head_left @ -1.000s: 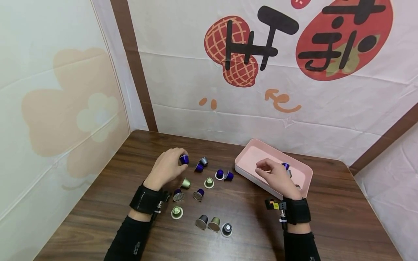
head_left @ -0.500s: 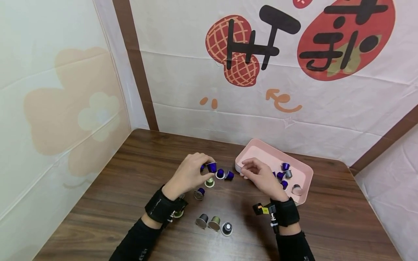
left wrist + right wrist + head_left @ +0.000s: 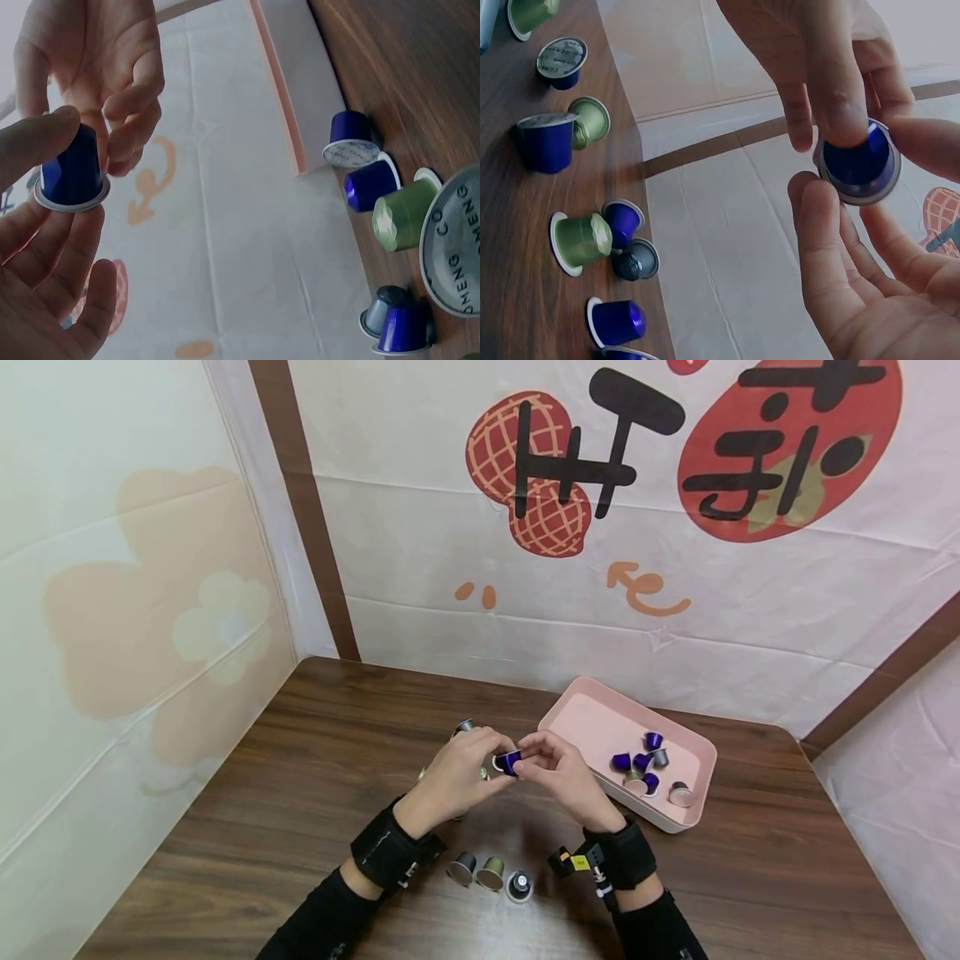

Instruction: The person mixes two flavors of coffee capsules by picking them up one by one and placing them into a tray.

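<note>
A dark blue coffee capsule (image 3: 507, 763) with a silver rim is held in the air between my two hands. My left hand (image 3: 456, 770) pinches it, thumb on its body and fingers at the rim in the left wrist view. From the other side my right hand (image 3: 567, 783) meets the same capsule (image 3: 859, 161); its thumb and forefinger sit right at the rim. Below the hands, several blue, green and grey capsules lie on the table, such as a green capsule (image 3: 405, 217) and a grey capsule (image 3: 636, 260), mostly hidden by my hands in the head view.
At right stands a pink tray (image 3: 592, 714) with several blue and silver-grey capsules in it. Nearer the front lie a dark grey capsule (image 3: 462, 867), an olive green capsule (image 3: 491, 873) and a black capsule (image 3: 519, 885). A printed cloth (image 3: 420, 543) hangs behind the table.
My left hand has carried the blue capsule rightward from the far left of the group. My right hand has moved left from over the tray, and both hands now meet at the capsule.
</note>
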### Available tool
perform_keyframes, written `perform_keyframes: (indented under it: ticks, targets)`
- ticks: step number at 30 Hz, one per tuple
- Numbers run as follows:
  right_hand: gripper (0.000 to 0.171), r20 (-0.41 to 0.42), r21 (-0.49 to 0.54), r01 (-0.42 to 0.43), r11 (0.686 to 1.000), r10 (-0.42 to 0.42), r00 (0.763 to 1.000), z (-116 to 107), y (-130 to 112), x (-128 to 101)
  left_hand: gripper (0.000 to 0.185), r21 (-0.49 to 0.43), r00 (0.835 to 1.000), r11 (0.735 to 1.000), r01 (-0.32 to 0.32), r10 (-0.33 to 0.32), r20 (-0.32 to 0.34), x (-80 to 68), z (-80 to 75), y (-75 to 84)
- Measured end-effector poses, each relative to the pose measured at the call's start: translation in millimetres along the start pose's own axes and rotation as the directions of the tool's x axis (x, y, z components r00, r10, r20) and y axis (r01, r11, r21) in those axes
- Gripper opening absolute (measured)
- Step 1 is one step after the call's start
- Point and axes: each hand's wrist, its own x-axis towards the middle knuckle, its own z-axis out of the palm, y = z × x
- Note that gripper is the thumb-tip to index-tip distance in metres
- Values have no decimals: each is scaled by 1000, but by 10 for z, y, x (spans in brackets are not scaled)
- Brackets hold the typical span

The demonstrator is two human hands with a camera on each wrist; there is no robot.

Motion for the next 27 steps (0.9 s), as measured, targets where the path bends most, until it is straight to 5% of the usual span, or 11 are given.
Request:
perform_keyframes:
  ticks: [10, 16, 23, 27]
  targets:
    - [26, -25, 45, -18, 999, 19, 1000, 68, 44, 5, 28, 134, 999, 990, -39, 43, -32, -28, 51, 40]
    - [24, -69, -77, -27, 997, 22, 997, 31, 48, 8, 28, 147, 997, 988, -57, 49, 58, -19, -21, 23]
    - [21, -211, -306, -41, 951, -25, 977, -78, 78, 13, 22, 156, 965, 984, 88, -123, 231, -58, -262, -95]
    - [17, -258, -429, -55, 902, -64, 964, -170, 81, -2, 17, 217, 914, 952, 214, -274, 301, -97, -428, -142]
